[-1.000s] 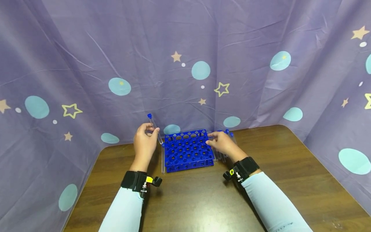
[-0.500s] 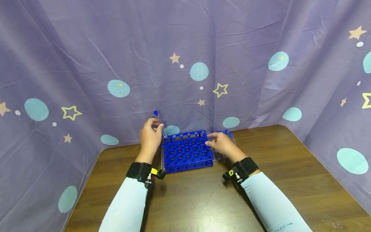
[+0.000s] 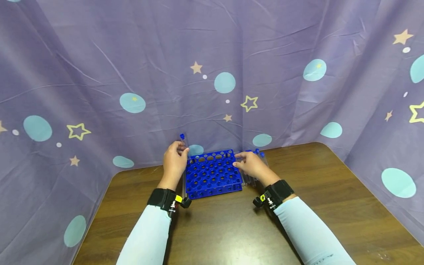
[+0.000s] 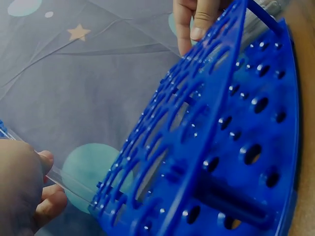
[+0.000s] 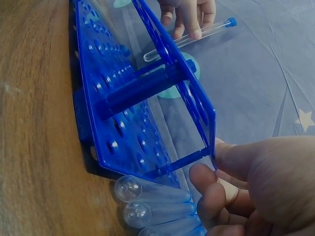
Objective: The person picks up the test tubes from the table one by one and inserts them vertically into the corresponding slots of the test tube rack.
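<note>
Over at the ten o'clock corner of the blue test tube rack, the left hand pinches a blue-capped test tube between its fingers, cap up. The tube's lower end meets that corner; whether it sits in a hole, I can't tell. At two o'clock the right hand grips the rack's edge. More capped tubes lie at three o'clock on the wooden surface, just beside the rack.
</note>
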`<control>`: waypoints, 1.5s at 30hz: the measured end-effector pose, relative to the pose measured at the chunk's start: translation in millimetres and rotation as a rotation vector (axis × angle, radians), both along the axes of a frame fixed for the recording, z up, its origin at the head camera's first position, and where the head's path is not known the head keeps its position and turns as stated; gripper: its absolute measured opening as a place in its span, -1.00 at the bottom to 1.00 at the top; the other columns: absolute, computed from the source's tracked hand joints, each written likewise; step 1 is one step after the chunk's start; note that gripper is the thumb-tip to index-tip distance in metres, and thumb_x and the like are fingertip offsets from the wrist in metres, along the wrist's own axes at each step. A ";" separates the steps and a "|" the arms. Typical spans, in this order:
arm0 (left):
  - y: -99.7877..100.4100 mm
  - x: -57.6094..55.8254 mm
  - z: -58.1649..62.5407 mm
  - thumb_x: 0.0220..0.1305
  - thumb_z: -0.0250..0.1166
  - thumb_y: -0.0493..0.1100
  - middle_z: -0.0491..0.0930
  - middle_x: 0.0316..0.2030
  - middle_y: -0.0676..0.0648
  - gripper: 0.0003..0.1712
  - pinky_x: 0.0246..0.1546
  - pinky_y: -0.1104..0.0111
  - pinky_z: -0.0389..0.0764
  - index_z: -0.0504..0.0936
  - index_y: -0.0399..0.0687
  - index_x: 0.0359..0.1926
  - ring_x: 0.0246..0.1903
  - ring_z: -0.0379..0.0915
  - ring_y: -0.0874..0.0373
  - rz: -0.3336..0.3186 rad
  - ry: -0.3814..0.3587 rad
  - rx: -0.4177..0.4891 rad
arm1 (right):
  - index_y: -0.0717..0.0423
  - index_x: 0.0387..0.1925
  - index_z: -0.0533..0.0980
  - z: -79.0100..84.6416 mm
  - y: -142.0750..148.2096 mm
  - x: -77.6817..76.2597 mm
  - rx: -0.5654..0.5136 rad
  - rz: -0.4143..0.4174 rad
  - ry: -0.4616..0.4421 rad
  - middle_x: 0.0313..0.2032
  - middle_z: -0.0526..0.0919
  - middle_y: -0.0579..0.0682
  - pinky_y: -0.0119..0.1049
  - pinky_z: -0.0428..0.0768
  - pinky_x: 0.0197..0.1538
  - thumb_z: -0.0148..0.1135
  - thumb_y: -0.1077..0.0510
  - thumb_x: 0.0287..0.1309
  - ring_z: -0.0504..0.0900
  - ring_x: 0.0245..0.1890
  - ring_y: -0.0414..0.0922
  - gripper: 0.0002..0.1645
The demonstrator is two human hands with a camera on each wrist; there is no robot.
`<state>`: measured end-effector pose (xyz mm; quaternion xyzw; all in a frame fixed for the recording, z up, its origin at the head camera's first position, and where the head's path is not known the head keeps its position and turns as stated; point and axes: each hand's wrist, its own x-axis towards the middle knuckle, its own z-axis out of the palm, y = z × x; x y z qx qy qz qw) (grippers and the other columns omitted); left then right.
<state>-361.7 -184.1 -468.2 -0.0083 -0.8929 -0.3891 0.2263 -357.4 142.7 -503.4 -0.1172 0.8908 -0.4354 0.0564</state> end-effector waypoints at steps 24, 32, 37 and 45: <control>-6.2 2.1 -21.9 0.62 0.43 -0.16 0.71 0.05 -0.25 -0.71 0.09 -0.04 0.78 0.68 -0.24 0.17 0.02 0.78 -0.18 -0.052 -0.007 -0.056 | 0.19 0.52 0.58 0.8 0.6 3.8 -0.014 0.012 -0.016 -0.44 0.79 -0.02 -0.24 0.59 -0.40 0.41 0.04 0.62 0.58 -0.60 -0.14 -0.40; -5.9 2.8 -21.7 0.63 0.43 -0.14 0.71 0.07 -0.24 -0.71 0.11 -0.06 0.77 0.67 -0.22 0.17 0.04 0.77 -0.18 -0.049 -0.004 -0.059 | 0.16 0.53 0.57 0.2 2.1 1.6 -0.003 0.013 -0.015 -0.42 0.80 -0.01 -0.22 0.60 -0.38 0.39 0.02 0.63 0.62 -0.57 -0.09 -0.39; -6.1 2.4 -19.5 0.63 0.43 -0.14 0.72 0.06 -0.23 -0.72 0.10 -0.05 0.77 0.67 -0.21 0.18 0.04 0.77 -0.18 -0.055 -0.022 -0.068 | 0.19 0.53 0.57 0.2 2.1 1.0 0.000 0.020 -0.004 -0.45 0.79 -0.02 -0.23 0.58 -0.41 0.40 0.03 0.63 0.62 -0.58 -0.09 -0.39; -6.5 3.2 -18.2 0.67 0.38 -0.12 0.71 0.08 -0.25 -0.68 0.11 -0.07 0.76 0.65 -0.22 0.23 0.08 0.75 -0.19 -0.062 -0.080 -0.080 | 0.17 0.52 0.58 -0.5 1.6 1.6 0.003 0.013 -0.005 -0.43 0.79 -0.02 -0.22 0.60 -0.40 0.40 0.01 0.63 0.65 -0.56 -0.05 -0.39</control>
